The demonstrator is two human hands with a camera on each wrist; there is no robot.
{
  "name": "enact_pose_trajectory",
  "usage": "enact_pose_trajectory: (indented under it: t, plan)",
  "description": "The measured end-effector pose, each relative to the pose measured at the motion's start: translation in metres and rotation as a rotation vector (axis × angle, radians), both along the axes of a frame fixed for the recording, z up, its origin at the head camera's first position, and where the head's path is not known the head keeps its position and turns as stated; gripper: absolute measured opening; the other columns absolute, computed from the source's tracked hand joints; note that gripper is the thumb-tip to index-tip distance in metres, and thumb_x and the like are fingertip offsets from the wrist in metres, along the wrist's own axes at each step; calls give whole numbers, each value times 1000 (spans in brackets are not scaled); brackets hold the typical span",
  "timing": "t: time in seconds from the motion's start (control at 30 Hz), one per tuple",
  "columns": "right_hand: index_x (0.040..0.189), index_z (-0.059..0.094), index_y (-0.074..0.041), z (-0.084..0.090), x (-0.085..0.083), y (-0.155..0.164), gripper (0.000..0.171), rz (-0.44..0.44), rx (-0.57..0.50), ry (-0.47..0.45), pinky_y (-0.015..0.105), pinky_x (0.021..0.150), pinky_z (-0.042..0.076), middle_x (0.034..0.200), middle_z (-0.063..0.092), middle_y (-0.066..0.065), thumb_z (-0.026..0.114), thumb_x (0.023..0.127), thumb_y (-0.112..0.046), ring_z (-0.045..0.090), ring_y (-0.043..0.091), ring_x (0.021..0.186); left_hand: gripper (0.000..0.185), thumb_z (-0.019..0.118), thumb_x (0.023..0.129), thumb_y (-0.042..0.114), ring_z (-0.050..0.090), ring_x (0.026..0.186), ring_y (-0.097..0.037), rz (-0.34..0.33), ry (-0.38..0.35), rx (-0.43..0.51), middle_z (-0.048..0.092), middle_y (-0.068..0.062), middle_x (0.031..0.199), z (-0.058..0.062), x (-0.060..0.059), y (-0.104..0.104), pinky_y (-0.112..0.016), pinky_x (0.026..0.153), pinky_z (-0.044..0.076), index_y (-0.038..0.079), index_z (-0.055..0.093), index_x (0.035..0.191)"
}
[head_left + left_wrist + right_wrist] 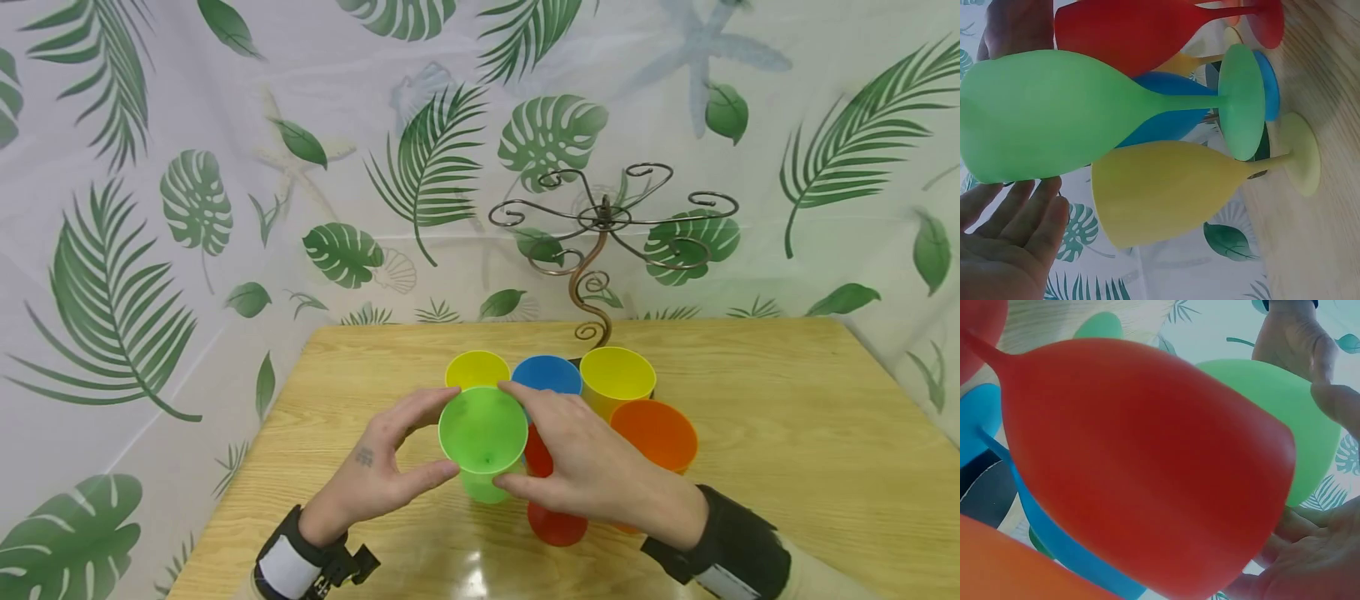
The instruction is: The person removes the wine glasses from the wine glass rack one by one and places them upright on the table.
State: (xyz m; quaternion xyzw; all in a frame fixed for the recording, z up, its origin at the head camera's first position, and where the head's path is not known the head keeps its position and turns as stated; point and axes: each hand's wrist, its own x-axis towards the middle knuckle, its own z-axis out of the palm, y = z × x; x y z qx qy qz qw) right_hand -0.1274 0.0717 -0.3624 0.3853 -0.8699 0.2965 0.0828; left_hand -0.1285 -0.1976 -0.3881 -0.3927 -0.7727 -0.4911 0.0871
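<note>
A green goblet point(483, 437) stands out above the cluster of plastic goblets, and both hands hold it. My left hand point(438, 435) curls round its left side, thumb at the near rim. My right hand point(519, 437) wraps the right side, index finger over the far rim. In the left wrist view the fingertips point(1029, 197) touch the green bowl point(1054, 112), whose base sits apart from the tabletop. The right wrist view shows the red goblet point(1147, 462) close up, with the green goblet point(1297, 419) behind it against my right hand point(1310, 562).
Around it stand a yellow goblet point(476, 369), a blue goblet point(546, 375), another yellow goblet point(617, 372), an orange goblet point(654, 433) and a red goblet point(555, 521). A curly metal rack point(603, 225) rises behind them on the wooden table point(787, 433). A leaf-print curtain hangs behind.
</note>
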Motion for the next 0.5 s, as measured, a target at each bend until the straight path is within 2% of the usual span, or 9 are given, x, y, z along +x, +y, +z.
enact_pose_trajectory:
  t: [0.1, 0.27, 0.33, 0.5]
  plan:
    - [146, 48, -4, -1, -1, 0, 88, -15, 24, 30, 52, 102, 47, 130, 65, 4, 88, 78, -42, 58, 22, 121, 71, 79, 84, 3, 62, 125, -23, 41, 44, -77, 61, -8, 138, -1, 0, 0, -39, 99, 55, 6, 49, 149]
    - [143, 53, -5, -4, -2, -2, 85, -39, 59, 57, 62, 109, 41, 149, 53, 14, 88, 77, -45, 48, 32, 136, 70, 80, 85, 5, 60, 127, -25, 63, 56, -110, 61, -10, 140, -5, 0, -1, -40, 96, 57, 5, 50, 148]
    - [142, 55, -6, -4, -3, -4, 84, -52, 82, 66, 64, 111, 37, 153, 49, 16, 88, 76, -46, 45, 34, 140, 69, 80, 85, 6, 60, 127, -24, 65, 39, -110, 61, -9, 141, -7, 0, -1, -39, 97, 57, 5, 50, 148]
    - [138, 58, -7, -7, -4, -7, 82, -73, 130, 92, 65, 111, 36, 150, 52, 16, 89, 74, -48, 45, 34, 139, 71, 80, 84, 2, 60, 128, -25, 69, 7, -102, 60, -9, 142, -13, 1, -1, -39, 97, 57, 5, 50, 148]
